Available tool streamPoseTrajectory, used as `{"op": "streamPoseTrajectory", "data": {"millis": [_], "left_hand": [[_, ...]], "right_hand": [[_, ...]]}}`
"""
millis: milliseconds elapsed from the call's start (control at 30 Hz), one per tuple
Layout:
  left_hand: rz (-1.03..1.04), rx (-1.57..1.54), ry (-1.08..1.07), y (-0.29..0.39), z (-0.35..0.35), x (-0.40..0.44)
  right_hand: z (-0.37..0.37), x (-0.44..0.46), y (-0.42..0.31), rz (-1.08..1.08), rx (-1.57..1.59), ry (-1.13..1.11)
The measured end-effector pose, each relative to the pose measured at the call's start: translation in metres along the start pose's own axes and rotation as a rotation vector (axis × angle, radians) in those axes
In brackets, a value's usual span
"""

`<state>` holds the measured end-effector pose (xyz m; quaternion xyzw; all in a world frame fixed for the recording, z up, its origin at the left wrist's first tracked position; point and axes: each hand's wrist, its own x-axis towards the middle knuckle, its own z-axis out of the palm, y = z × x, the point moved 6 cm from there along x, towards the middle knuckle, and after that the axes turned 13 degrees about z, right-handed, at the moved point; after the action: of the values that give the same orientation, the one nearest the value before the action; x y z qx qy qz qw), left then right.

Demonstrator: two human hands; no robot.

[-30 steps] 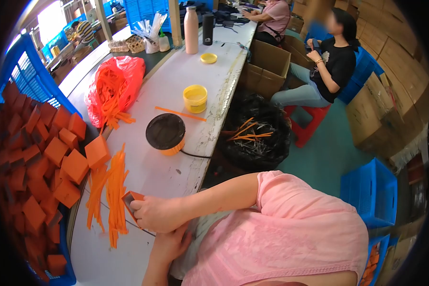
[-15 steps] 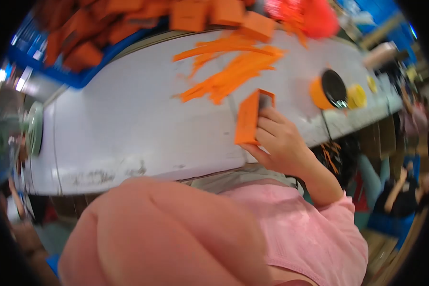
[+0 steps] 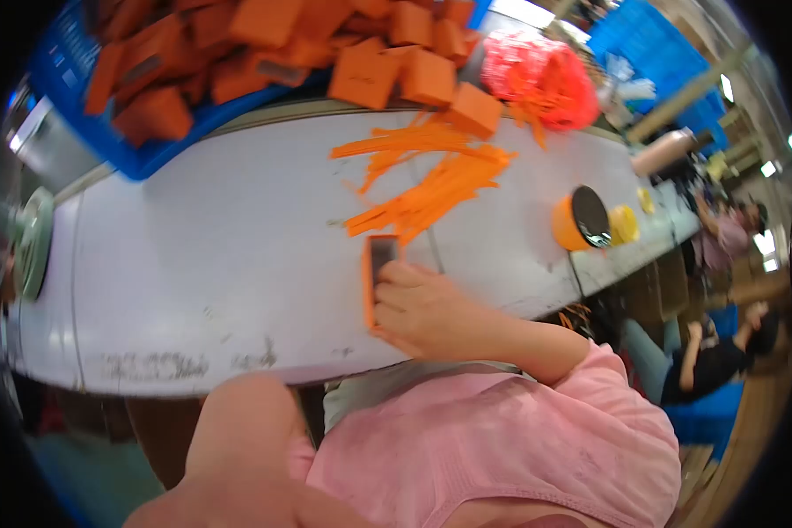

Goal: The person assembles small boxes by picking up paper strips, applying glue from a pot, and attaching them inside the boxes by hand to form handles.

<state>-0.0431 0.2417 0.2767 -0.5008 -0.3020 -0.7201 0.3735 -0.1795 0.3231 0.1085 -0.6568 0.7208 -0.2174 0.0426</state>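
My right hand (image 3: 422, 308) is closed on a small orange box (image 3: 370, 286) above the near part of the white table. The box stands tilted, its dark inner side facing my fingers, which overlap its opening. My left arm (image 3: 246, 422) is bent up close to the camera at the bottom left. Of my left hand (image 3: 229, 506) only a blurred part shows at the lower edge, fingers hidden. Just beyond the box lies a pile of flat orange strips (image 3: 440, 189).
A blue crate (image 3: 136, 163) heaped with orange boxes (image 3: 268, 19) stands at the back left. Loose boxes and a red plastic bag (image 3: 572, 97) are behind the strips. An orange tub with black top (image 3: 581, 218) sits right. Other people (image 3: 717, 361) sit at far right.
My right hand has moved left with the orange box, turning its dark inside more toward the camera. My left arm has dropped lower and covers less of the view. The camera view has shifted.
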Motion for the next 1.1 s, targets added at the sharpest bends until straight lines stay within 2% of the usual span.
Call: {"op": "streamPoseTrajectory", "data": {"millis": [233, 400, 700, 1100], "left_hand": [[-0.072, -0.134, 0.026, -0.025, -0.024, -0.002], [-0.09, -0.175, 0.038, -0.037, -0.03, -0.001], [-0.006, -0.175, 0.055, -0.032, -0.027, 0.002], [0.064, -0.196, -0.001, -0.019, -0.023, 0.014]], "right_hand": [[0.005, -0.009, 0.003, -0.025, 0.044, 0.073], [0.003, -0.012, 0.0, -0.049, -0.034, 0.1], [0.005, -0.01, 0.003, -0.039, -0.019, 0.022], [0.002, -0.008, 0.0, -0.041, -0.01, 0.073]]}}
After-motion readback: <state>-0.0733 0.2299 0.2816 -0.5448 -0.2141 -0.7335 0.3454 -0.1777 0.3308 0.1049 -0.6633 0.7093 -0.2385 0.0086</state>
